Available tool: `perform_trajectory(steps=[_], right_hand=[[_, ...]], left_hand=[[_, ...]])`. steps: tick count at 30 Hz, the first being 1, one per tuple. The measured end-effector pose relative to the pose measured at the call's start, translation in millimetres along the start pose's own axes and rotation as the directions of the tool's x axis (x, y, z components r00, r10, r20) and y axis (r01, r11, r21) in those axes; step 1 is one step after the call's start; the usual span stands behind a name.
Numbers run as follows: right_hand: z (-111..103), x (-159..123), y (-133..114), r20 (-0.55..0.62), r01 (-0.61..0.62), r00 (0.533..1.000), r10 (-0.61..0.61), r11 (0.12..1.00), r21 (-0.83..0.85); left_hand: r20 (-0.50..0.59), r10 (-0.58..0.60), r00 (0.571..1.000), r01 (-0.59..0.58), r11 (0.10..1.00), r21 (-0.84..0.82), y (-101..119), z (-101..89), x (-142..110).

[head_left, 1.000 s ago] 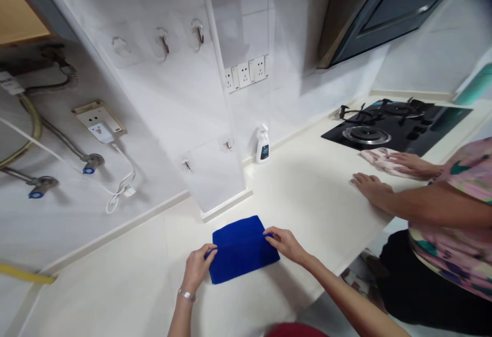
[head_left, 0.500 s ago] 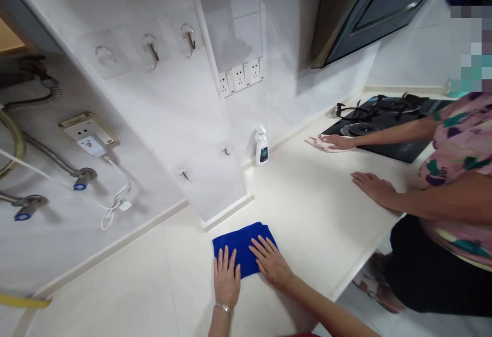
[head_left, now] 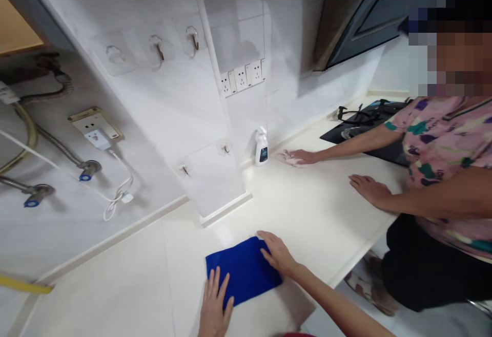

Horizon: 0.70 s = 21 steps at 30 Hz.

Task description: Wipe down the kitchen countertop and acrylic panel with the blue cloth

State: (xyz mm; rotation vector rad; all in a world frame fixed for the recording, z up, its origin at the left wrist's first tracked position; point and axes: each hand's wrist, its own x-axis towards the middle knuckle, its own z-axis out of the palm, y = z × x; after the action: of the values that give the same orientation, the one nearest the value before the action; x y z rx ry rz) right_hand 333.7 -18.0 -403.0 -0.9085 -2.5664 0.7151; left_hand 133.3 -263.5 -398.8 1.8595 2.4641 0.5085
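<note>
A blue cloth point(head_left: 246, 271) lies folded flat on the white countertop point(head_left: 146, 286). At its lower left corner my left hand point(head_left: 216, 303) rests with fingers spread, the fingertips on the cloth's edge. My right hand point(head_left: 280, 255) is at the cloth's upper right edge, fingers stretched out, thumb over the cloth. Neither hand grips it. Farther along the counter, a co-worker's hand point(head_left: 305, 156) presses a pale cloth point(head_left: 288, 158) on the surface beside a white spray bottle point(head_left: 262, 147). The co-worker's other hand point(head_left: 371, 192) lies flat on the counter.
A black gas stove point(head_left: 357, 122) is set in the counter at the far right. A wall pillar point(head_left: 207, 183) juts out behind the blue cloth. Wall sockets point(head_left: 241, 77), hooks point(head_left: 157, 49), and valves with hoses point(head_left: 89, 169) line the wall. A yellow hose point(head_left: 26, 286) enters at left.
The blue cloth has moved nearer to me, and my hands have shifted to its left and right edges. The co-worker's pale cloth has moved left from the stove toward the spray bottle.
</note>
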Motion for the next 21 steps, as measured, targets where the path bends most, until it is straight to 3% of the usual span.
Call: perform_trajectory(steps=[2, 4, 6, 11, 13, 17, 21], right_hand=[[-5.0, 13.1, -9.0, 0.088, -0.011, 0.996, 0.014, 0.999, -0.033], [-6.4, 21.8, -16.5, 0.141, -0.032, 0.989, 0.04, 0.998, -0.055], [-7.0, 25.1, -21.3, 0.201, -0.058, 0.977, 0.074, 0.995, -0.083], [-16.9, 21.0, -28.1, 0.351, -0.076, 0.926, 0.139, 0.98, -0.186], [-21.0, 21.6, -35.6, 0.379, -0.045, 0.916, 0.13, 0.973, -0.225], [-15.2, 31.9, -67.3, 0.353, 0.039, 0.934, 0.043, 0.974, -0.222], [2.7, 44.8, -102.6, 0.316, 0.015, 0.947, 0.052, 0.979, -0.205]], left_hand=[[-0.054, -0.227, 0.972, 0.222, 0.972, -0.08, 1.4, -9.8, -4.6], [-0.049, -0.472, 0.88, 0.46, 0.874, -0.155, 7.5, -20.3, -7.6], [0.021, -0.595, 0.804, 0.59, 0.792, -0.159, 16.9, -29.9, -8.5], [0.212, -0.666, 0.715, 0.68, 0.733, 0.011, 33.3, -47.0, 2.7], [0.258, -0.654, 0.711, 0.679, 0.734, -0.007, 30.4, -52.7, 13.6], [0.195, -0.664, 0.722, 0.683, 0.729, -0.046, 11.7, -65.2, 40.4], [0.059, -0.753, 0.655, 0.755, 0.65, -0.083, -0.8, -76.3, 45.8]])
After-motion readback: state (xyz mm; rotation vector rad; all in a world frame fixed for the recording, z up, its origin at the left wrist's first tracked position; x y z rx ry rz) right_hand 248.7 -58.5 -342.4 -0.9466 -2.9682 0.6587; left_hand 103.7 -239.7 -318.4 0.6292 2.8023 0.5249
